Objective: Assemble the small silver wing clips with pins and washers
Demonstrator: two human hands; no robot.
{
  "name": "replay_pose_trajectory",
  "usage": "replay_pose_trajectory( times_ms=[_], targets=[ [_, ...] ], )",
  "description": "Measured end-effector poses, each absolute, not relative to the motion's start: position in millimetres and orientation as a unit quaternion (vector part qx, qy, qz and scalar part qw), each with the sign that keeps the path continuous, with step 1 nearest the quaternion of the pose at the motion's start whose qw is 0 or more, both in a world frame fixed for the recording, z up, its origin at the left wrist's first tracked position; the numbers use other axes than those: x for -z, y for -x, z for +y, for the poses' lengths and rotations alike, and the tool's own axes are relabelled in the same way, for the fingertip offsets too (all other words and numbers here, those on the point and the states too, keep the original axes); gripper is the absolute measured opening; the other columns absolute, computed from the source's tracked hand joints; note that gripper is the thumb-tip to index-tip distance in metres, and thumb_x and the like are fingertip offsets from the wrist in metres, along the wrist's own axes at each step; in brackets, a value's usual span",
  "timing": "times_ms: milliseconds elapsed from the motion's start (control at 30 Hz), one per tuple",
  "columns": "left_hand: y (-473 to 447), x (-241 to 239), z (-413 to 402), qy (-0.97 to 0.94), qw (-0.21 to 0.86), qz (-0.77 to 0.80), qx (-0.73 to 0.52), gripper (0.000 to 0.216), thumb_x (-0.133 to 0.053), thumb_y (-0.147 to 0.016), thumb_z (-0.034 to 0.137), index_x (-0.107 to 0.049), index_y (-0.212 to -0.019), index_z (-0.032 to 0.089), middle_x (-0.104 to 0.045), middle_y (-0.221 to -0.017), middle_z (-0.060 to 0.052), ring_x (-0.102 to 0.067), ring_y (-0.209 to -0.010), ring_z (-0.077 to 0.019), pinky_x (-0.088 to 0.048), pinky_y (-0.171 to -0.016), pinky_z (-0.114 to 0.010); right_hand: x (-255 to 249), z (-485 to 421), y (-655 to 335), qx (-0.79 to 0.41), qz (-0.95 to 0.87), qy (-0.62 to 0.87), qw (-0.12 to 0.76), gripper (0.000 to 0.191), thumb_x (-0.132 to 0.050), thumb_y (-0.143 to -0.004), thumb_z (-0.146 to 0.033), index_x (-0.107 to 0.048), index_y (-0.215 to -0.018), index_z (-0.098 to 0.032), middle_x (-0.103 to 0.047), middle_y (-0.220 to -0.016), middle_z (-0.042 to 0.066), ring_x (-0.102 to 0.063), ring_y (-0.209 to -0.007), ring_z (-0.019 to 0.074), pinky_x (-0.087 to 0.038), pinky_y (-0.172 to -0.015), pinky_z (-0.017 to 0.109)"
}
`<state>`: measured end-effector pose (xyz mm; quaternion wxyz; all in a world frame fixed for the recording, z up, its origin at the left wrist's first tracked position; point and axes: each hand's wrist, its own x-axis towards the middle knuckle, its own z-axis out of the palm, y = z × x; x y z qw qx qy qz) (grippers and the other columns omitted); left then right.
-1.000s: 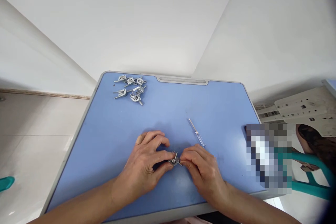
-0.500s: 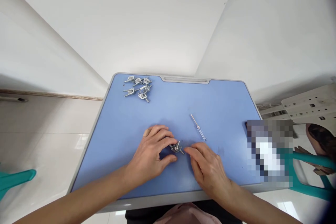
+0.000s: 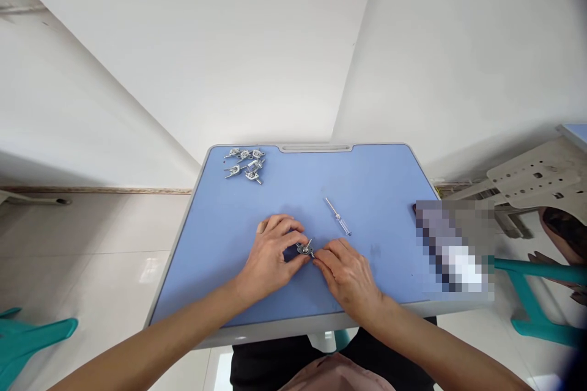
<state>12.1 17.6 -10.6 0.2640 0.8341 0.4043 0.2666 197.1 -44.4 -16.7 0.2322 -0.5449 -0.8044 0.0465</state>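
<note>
A small silver metal valve (image 3: 304, 249), with a flat body and thin pipe stubs, is between my two hands above the near middle of the blue tabletop. My left hand (image 3: 275, 253) curls around its left side, thumb and fingertips closed on it. My right hand (image 3: 346, 269) pinches the stub at its right end between thumb and index finger. Fingers partly cover the valve. Beyond my right hand lies a small screwdriver (image 3: 338, 217) with a clear handle, its tip pointing away and left.
Several similar metal valves (image 3: 245, 164) lie clustered at the desk's far left corner. A blurred-out dark flat object (image 3: 440, 235) rests at the right edge. Walls stand behind the desk (image 3: 220, 232). Teal stools (image 3: 41, 342) flank it, and part of another person shows far right.
My right hand has moved left and closed on the valve's right stub, where a gap was before. My left fingers have drawn in tighter. The camera view has shifted.
</note>
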Motion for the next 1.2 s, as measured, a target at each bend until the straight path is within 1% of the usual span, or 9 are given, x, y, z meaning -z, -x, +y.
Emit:
replay_pose_trajectory(
  times_ms=[233, 433, 567, 667, 800, 900, 1033, 1133, 1200],
  targets=[
    [-5.4, 16.4, 19.1, -0.825, 0.315, 0.389, -0.263, 0.014, -0.076, -0.076, 0.015, -0.069, -0.081, 0.026, -0.064, -0.109, 0.001, -0.047, -0.118, -0.0258, -0.031, -0.099, -0.047, 17.4, -43.0, -194.8, -0.043, -0.805, 0.54, 0.241, 0.019, -0.051, -0.094, -0.015, -0.067, -0.084, -0.018, -0.06, -0.076, 0.004, -0.053, -0.071, 0.0169, -0.042, -0.058, 0.026],
    [-2.6, 17.4, 18.4, -0.837, 0.29, 0.372, -0.276, 0.01, -0.071, -0.081, 0.017, -0.07, -0.085, 0.026, -0.063, -0.108, -0.002, -0.047, -0.119, -0.0266, -0.035, -0.098, -0.047, 16.0, -42.2, -196.5, -0.058, -0.805, 0.538, 0.243, 0.018, -0.051, -0.095, -0.019, -0.068, -0.09, -0.019, -0.062, -0.077, 0.004, -0.056, -0.072, 0.0174, -0.046, -0.058, 0.027],
    [-2.9, 17.9, 15.6, -0.838, 0.279, 0.369, -0.29, 0.013, -0.07, -0.081, 0.015, -0.071, -0.087, 0.026, -0.061, -0.11, -0.003, -0.046, -0.118, -0.0273, -0.037, -0.096, -0.047, 11.8, -40.7, -203.1, -0.117, -0.8, 0.531, 0.253, 0.023, -0.047, -0.096, -0.018, -0.067, -0.108, -0.017, -0.065, -0.089, 0.007, -0.06, -0.078, 0.0187, -0.052, -0.063, 0.029],
    [-4.0, 17.9, 13.5, -0.836, 0.274, 0.369, -0.299, 0.013, -0.069, -0.081, 0.015, -0.072, -0.087, 0.026, -0.06, -0.109, -0.004, -0.047, -0.118, -0.0276, -0.038, -0.095, -0.047, 8.0, -37.8, -207.7, -0.179, -0.779, 0.525, 0.293, 0.031, -0.042, -0.095, -0.012, -0.064, -0.116, -0.018, -0.066, -0.097, 0.008, -0.064, -0.082, 0.0167, -0.056, -0.071, 0.03],
    [-5.6, 16.8, 12.7, -0.835, 0.267, 0.369, -0.309, 0.015, -0.066, -0.082, 0.015, -0.072, -0.087, 0.028, -0.061, -0.107, -0.003, -0.048, -0.117, -0.0272, -0.037, -0.096, -0.047, 3.5, -35.7, -205.3, -0.244, -0.754, 0.519, 0.321, 0.03, -0.043, -0.095, -0.011, -0.062, -0.115, -0.022, -0.07, -0.092, 0.005, -0.067, -0.083, 0.0156, -0.056, -0.075, 0.03],
    [-6.2, 15.9, 12.8, -0.832, 0.268, 0.372, -0.312, 0.018, -0.065, -0.082, 0.015, -0.073, -0.089, 0.029, -0.061, -0.105, -0.003, -0.049, -0.116, -0.0264, -0.036, -0.1, -0.049, 1.8, -37.9, -201.2, -0.276, -0.73, 0.539, 0.317, 0.03, -0.044, -0.096, -0.013, -0.054, -0.122, -0.022, -0.072, -0.09, 0.003, -0.068, -0.082, 0.0152, -0.055, -0.074, 0.029],
    [-5.9, 15.9, 12.4, -0.829, 0.275, 0.374, -0.312, 0.019, -0.064, -0.084, 0.016, -0.073, -0.091, 0.03, -0.061, -0.105, -0.002, -0.05, -0.116, -0.0253, -0.031, -0.106, -0.051, 1.3, -40.5, -201.5, -0.277, -0.725, 0.548, 0.311, 0.017, -0.045, -0.097, -0.015, -0.058, -0.106, -0.022, -0.071, -0.088, 0.001, -0.067, -0.079, 0.013, -0.053, -0.071, 0.025],
    [-5.4, 17.1, 12.4, -0.828, 0.278, 0.374, -0.312, 0.018, -0.064, -0.083, 0.016, -0.073, -0.089, 0.03, -0.061, -0.104, -0.001, -0.049, -0.117, -0.0255, -0.03, -0.107, -0.052, 0.4, -39.0, -202.6, -0.265, -0.736, 0.536, 0.316, 0.018, -0.044, -0.097, -0.015, -0.061, -0.098, -0.022, -0.068, -0.082, 0.0, -0.063, -0.073, 0.0116, -0.051, -0.068, 0.024],
    [-5.2, 18.1, 12.5, -0.829, 0.278, 0.373, -0.311, 0.017, -0.064, -0.083, 0.015, -0.073, -0.088, 0.029, -0.061, -0.104, -0.001, -0.049, -0.117, -0.0255, -0.029, -0.108, -0.052, -0.6, -37.0, -201.4, -0.256, -0.741, 0.526, 0.332, 0.019, -0.045, -0.097, -0.015, -0.062, -0.097, -0.022, -0.066, -0.085, 0.001, -0.062, -0.077, 0.0125, -0.051, -0.07, 0.025]
  ],
)
